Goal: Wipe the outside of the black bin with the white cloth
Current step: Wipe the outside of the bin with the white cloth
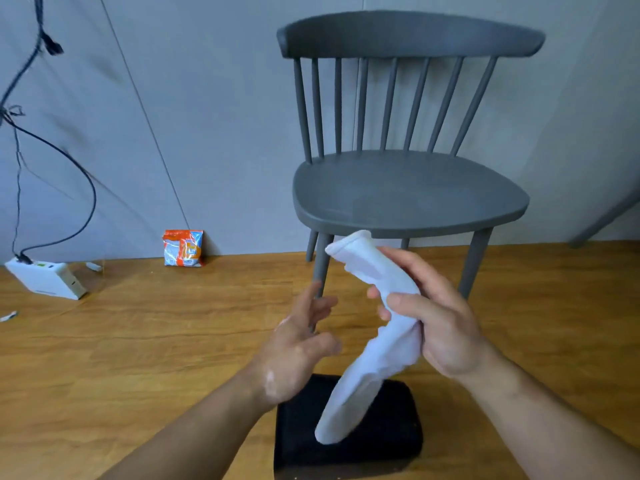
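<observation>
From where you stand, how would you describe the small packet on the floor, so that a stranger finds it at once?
Start at the grey chair by the wall and look left along the foot of the wall. There an orange and white packet stands on the wooden floor, leaning against the wall. Unlike the plain white box with cables further left, it is colourful.

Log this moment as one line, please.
right hand: grip shut on white cloth | left hand: open, empty | black bin: on floor below cloth, untouched | phase: wiping not started

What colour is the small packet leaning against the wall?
The small packet is orange and white with some blue, seen in the head view.
</observation>
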`<act>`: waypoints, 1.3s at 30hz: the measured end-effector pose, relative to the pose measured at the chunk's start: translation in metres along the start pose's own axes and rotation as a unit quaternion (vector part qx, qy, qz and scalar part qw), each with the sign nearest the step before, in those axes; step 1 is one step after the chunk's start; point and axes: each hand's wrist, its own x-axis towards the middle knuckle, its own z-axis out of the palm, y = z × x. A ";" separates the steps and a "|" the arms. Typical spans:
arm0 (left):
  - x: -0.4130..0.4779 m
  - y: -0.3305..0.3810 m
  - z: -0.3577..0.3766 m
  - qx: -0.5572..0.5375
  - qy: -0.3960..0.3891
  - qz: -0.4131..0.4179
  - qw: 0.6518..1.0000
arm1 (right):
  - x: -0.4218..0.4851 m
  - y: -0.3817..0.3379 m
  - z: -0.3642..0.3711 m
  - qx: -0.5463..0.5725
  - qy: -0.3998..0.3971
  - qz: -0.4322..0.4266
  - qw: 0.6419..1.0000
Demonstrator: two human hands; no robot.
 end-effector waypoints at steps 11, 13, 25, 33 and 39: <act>-0.006 0.047 0.038 -0.225 -0.177 -0.065 0.956 | 0.006 -0.043 0.006 0.319 0.048 0.141 0.936; -0.011 0.041 0.036 -0.238 -0.137 -0.076 0.959 | -0.002 -0.037 0.002 0.255 0.080 0.183 0.946; -0.019 0.007 0.017 -0.196 -0.043 -0.071 0.977 | -0.048 -0.004 0.002 -0.156 -0.081 0.178 0.968; -0.018 -0.009 0.014 0.105 0.069 0.003 0.992 | -0.056 0.014 0.010 -0.442 -0.046 0.058 0.894; -0.018 -0.019 0.015 0.356 0.100 0.139 0.919 | -0.057 0.015 0.013 -0.523 0.018 0.005 0.852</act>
